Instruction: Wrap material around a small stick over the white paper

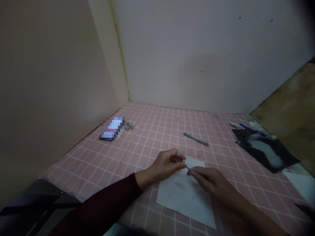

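My left hand (168, 164) is curled above the far edge of a white sheet of paper (183, 196), thumb and fingertips brought together. Facing it, my right hand (210, 178) pinches a small greyish piece (189, 172) at its fingertips. A thin dark sliver bridges the gap between the two hands. It is too small to name, and I cannot tell whether the left fingers grip it or only touch it. Faint grey smudges mark the paper. Beyond the hands, a narrow grey stick (196, 139) lies slantwise on the pink tiled-pattern surface (157, 131).
A phone (112, 128) with a lit, blurred screen lies at the left, beside a small metallic cluster (128, 126). On the right are a black-and-clear pouch (268, 150) and a blue pen-like thing (246, 127). Walls bound the back and left.
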`<state>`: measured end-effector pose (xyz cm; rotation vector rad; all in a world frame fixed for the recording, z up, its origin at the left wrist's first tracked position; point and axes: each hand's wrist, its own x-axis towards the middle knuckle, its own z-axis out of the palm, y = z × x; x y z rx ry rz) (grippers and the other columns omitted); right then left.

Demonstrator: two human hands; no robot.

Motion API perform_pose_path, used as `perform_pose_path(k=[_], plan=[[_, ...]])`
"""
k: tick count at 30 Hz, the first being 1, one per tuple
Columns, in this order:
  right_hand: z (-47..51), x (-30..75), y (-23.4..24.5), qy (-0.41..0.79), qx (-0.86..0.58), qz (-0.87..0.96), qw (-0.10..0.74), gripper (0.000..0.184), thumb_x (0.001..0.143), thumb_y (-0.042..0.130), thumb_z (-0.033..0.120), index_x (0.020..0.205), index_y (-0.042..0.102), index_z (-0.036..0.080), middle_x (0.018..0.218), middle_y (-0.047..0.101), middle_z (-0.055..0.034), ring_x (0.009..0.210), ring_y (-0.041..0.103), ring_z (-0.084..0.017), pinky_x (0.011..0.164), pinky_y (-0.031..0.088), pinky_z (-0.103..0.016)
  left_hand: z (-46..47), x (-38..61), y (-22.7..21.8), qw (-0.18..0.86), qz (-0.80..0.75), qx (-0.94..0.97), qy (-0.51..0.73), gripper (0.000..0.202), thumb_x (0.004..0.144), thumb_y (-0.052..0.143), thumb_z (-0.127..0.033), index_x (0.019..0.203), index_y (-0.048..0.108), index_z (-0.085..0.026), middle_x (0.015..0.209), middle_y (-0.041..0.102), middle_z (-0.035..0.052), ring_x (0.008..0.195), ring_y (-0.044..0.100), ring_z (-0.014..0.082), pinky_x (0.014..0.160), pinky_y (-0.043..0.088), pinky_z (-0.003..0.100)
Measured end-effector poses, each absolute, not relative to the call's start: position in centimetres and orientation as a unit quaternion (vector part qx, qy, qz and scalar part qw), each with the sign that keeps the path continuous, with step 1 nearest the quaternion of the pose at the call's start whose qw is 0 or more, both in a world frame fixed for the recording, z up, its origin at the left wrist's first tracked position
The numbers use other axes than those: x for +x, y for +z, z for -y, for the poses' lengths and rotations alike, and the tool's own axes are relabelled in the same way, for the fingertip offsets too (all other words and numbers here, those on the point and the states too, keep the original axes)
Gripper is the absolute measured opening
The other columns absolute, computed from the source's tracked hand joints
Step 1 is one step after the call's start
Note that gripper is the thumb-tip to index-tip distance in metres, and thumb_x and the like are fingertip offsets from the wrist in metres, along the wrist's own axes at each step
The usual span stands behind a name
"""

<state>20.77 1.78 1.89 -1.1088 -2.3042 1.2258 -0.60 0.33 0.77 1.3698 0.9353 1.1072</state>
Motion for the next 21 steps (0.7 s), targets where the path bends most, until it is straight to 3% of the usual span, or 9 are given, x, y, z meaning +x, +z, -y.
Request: perform_pose_path(k=[2,4,6,9,11,13,16,19,21], plan=[[-1.8,20.8,2.2,0.573,-0.379,0.719,0.103,0.037,0.093,0.04,0.046,0.087,0.064,0.019,0.047,0.035,0.0062,0.041,0.032,-0.009,0.043,0.028,-0.022,0.0,-0.8,1.4,0.508,-0.384,0.613,0.467,0.023,0.077,0.071,-0.032,0.091,0.063,-0.015,0.089,0.06,0.0045,0.083,0.058,0.0147,0.079,0.046,0.029],[-1.8,20.8,2.4,0.638,-0.372,0.669,0.081,0.039,0.093,0.038,0.049,0.093,0.062,0.019,0.045,0.024,0.0094,0.038,0.02,-0.008,0.04,0.02,-0.021,0.1,-1.0,1.7,0.486,-0.379,0.638,0.461,0.023,0.078,0.07,-0.031,0.093,0.064,-0.016,0.092,0.06,0.0054,0.086,0.058,0.0156,0.083,0.046,0.03],[-1.8,20.8,2.3,0.585,-0.373,0.713,0.105,0.037,0.093,0.04,0.046,0.089,0.064,0.018,0.047,0.032,0.0071,0.041,0.028,-0.009,0.043,0.025,-0.022,-0.1,-0.9,1.6,0.498,-0.384,0.636,0.448,0.024,0.078,0.069,-0.032,0.093,0.063,-0.014,0.088,0.061,0.0055,0.081,0.059,0.015,0.078,0.048,0.029],[-1.5,20.6,1.9,0.366,-0.386,0.829,0.17,0.031,0.093,0.042,0.035,0.089,0.067,0.017,0.067,0.058,-0.0036,0.061,0.054,-0.015,0.06,0.04,-0.027,-0.6,-0.7,0.9,0.542,-0.395,0.611,0.42,0.024,0.08,0.066,-0.033,0.088,0.06,-0.011,0.076,0.062,0.0042,0.067,0.061,0.013,0.064,0.05,0.026],[-1.2,20.5,1.7,0.249,-0.401,0.86,0.195,0.031,0.092,0.039,0.028,0.1,0.067,0.018,0.082,0.066,-0.009,0.075,0.06,-0.02,0.07,0.044,-0.033,-0.9,-0.6,0.5,0.55,-0.399,0.61,0.408,0.023,0.084,0.062,-0.033,0.088,0.058,-0.011,0.074,0.062,0.0039,0.064,0.061,0.0124,0.062,0.05,0.026],[-1.1,20.4,1.8,0.218,-0.41,0.864,0.197,0.032,0.092,0.038,0.025,0.106,0.066,0.017,0.085,0.067,-0.0102,0.079,0.061,-0.022,0.072,0.044,-0.034,-0.9,-0.7,0.4,0.542,-0.404,0.615,0.405,0.023,0.085,0.06,-0.033,0.091,0.058,-0.012,0.077,0.062,0.0041,0.067,0.062,0.0128,0.065,0.051,0.027],[-1.4,20.4,2.5,0.323,-0.383,0.846,0.18,0.03,0.093,0.041,0.027,0.092,0.069,0.016,0.076,0.065,-0.0059,0.069,0.058,-0.016,0.068,0.044,-0.029,-0.5,-1.0,0.6,0.51,-0.409,0.642,0.401,0.023,0.08,0.067,-0.031,0.093,0.06,-0.013,0.082,0.062,0.0042,0.074,0.06,0.0145,0.073,0.049,0.03],[-2.0,20.9,3.0,0.544,-0.34,0.76,0.106,0.035,0.092,0.045,0.038,0.09,0.069,0.013,0.048,0.04,0.0058,0.043,0.036,-0.008,0.045,0.031,-0.021,0.0,-1.0,1.1,0.45,-0.383,0.702,0.397,0.019,0.079,0.069,-0.028,0.091,0.063,-0.016,0.09,0.063,0.0056,0.084,0.058,0.0164,0.082,0.046,0.032],[-2.3,21.2,3.0,0.598,-0.319,0.73,0.089,0.039,0.093,0.042,0.042,0.094,0.068,0.013,0.045,0.032,0.0083,0.04,0.027,-0.007,0.042,0.025,-0.02,0.2,-0.9,1.4,0.385,-0.367,0.75,0.394,0.016,0.083,0.065,-0.028,0.094,0.062,-0.016,0.093,0.064,0.0063,0.086,0.059,0.0169,0.082,0.046,0.031]])
